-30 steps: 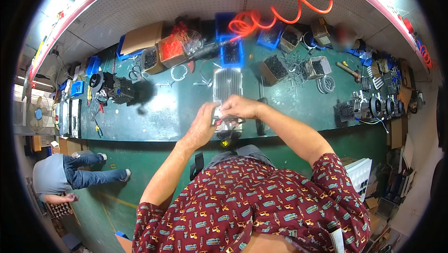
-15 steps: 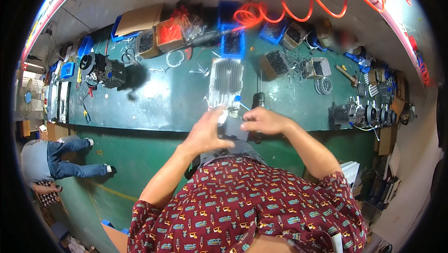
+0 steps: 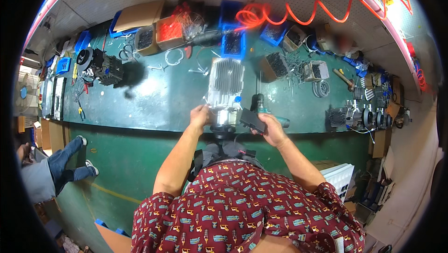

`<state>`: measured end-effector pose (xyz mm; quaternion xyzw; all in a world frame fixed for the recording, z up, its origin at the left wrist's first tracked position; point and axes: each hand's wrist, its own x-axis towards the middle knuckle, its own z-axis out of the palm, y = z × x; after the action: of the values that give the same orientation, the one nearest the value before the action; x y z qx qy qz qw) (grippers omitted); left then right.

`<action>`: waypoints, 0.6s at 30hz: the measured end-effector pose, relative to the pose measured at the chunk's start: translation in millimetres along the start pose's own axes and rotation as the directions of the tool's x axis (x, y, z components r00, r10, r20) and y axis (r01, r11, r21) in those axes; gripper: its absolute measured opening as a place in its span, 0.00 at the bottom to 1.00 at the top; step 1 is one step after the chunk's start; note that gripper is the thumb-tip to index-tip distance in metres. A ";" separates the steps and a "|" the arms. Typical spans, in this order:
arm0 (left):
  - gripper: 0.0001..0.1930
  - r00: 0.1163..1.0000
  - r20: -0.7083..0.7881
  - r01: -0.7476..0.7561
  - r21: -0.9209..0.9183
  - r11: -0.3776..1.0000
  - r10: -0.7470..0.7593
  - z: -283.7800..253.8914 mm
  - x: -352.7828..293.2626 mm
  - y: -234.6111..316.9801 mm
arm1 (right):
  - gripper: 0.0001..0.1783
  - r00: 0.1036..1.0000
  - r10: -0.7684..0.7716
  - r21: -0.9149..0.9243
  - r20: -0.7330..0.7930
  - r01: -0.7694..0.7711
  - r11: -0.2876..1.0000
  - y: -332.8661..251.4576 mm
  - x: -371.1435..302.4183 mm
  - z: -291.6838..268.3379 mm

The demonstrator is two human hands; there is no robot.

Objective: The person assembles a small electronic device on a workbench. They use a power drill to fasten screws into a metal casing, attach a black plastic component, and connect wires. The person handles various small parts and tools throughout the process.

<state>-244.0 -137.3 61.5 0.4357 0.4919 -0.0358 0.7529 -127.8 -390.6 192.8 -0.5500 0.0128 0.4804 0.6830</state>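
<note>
A silver finned motor housing (image 3: 227, 76) lies on the green workbench (image 3: 161, 99) in front of me, with a blue round piece (image 3: 238, 99) at its near right corner. My right hand (image 3: 274, 130) grips a dark rectangular cover (image 3: 253, 121), held tilted beside the near end of the housing. At the left of that same end is my left hand (image 3: 200, 116), its fingers closed together. Whether something small is between them is hidden. A dark round part (image 3: 223, 130) sits at the housing's near end, at the bench edge.
A teal power drill (image 3: 279, 120) lies behind my right hand. Boxes of screws (image 3: 275, 64) and blue bins (image 3: 233, 43) line the back, under a coiled red air hose (image 3: 254, 16). Assembled motors stand left (image 3: 105, 68) and right (image 3: 357, 115). Another person (image 3: 44, 173) is at far left.
My hands have moved apart: the left went left to the housing's side, the right moved right with the dark cover, which was between both hands. The other person has shifted.
</note>
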 end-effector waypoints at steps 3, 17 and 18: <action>0.06 0.996 0.083 -0.017 -0.094 0.995 0.025 -16.0 22.4 -14.8 | 0.17 1.000 0.026 0.039 -0.014 -0.025 0.999 4.9 5.1 3.2; 0.14 0.672 0.365 -0.703 0.040 0.710 0.644 55.2 -87.3 49.4 | 0.25 0.958 0.073 0.524 0.278 -0.215 0.824 39.7 42.1 -17.1; 0.13 0.686 0.387 -0.678 0.032 0.735 0.616 56.3 -83.0 46.5 | 0.25 0.969 0.079 0.525 0.234 -0.194 0.829 42.3 45.0 -18.2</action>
<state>-224.2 -178.6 162.1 0.6311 0.1582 0.1135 0.7509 -122.6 -378.4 129.7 -0.2795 0.1184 0.5582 0.7722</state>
